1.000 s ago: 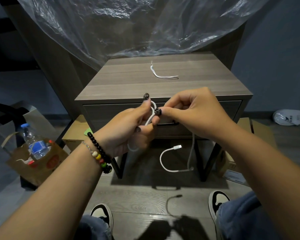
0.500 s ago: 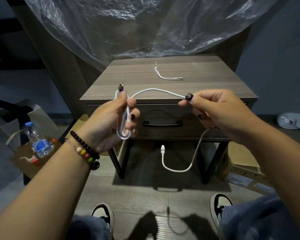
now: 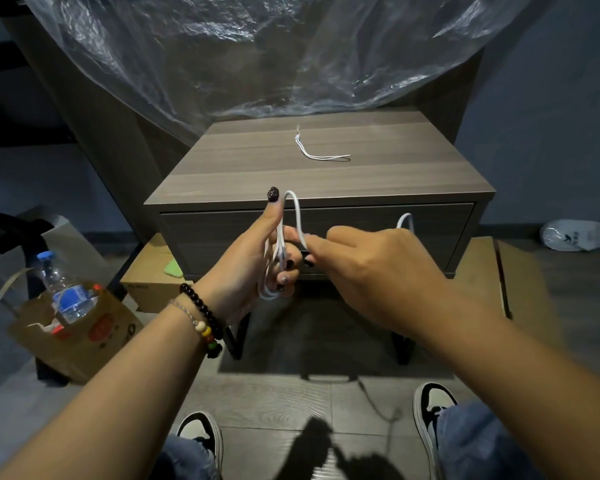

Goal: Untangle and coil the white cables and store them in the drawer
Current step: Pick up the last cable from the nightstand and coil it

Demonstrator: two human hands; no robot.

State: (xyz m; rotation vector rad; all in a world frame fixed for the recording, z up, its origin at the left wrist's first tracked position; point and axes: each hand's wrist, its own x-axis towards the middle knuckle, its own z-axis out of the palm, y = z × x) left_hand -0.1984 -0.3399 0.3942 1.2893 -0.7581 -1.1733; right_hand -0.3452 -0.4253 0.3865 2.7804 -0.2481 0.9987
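white cable (image 3: 297,216) in both hands

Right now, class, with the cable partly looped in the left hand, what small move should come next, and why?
Probably lay another loop: the right hand pinches the white cable beside the left hand, which holds several loops, and a length arches past the right hand. The drawer looks closed.

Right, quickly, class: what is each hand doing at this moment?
Left hand: grips the coiled loops of the thin white cable.
Right hand: pinches the same cable.
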